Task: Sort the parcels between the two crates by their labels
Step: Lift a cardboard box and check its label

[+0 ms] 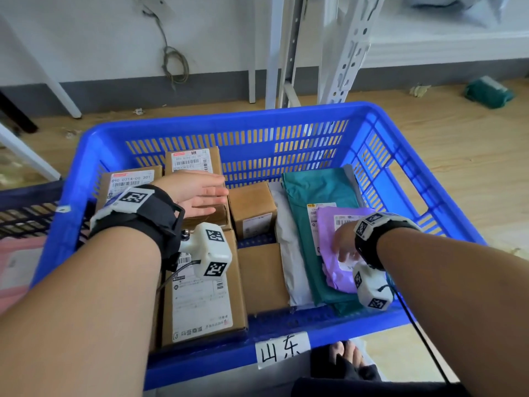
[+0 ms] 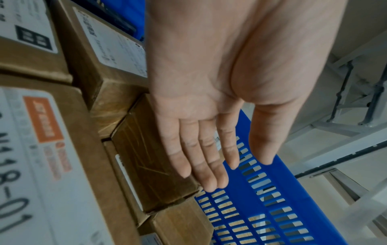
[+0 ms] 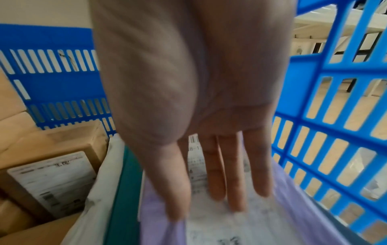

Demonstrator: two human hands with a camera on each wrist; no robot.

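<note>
Two hands reach into a blue crate (image 1: 183, 130) that sits on a wooden floor (image 1: 458, 156) and carries a white paper tag (image 1: 282, 349) with handwritten characters on its near rim. The left hand (image 1: 194, 193) hovers flat, fingers straight and close together, palm turned toward the right, over the cardboard boxes packed in the left half of the crate; in the left wrist view its palm (image 2: 201, 82) and fingers (image 2: 211, 159) hold nothing, and whether they touch a box cannot be told. Beneath and beside it lie several brown cartons with white shipping labels: a large flat box (image 1: 203, 305) at the near left, a small box (image 1: 253, 209) near the middle, and two labelled boxes (image 1: 191, 160) against the far wall. The right hand (image 1: 343, 242) lies with fingers extended on a purple mailer bag (image 1: 337, 279) in the right half of the crate; the right wrist view shows the fingertips (image 3: 236, 203) resting on the bag's white label, not curled round it. The purple bag lies on top of a teal mailer bag (image 1: 315, 190), which in turn overlaps a white mailer bag (image 1: 289, 253). Another dark crate (image 1: 25, 216) shows at the left edge, just beside the blue one.
</note>
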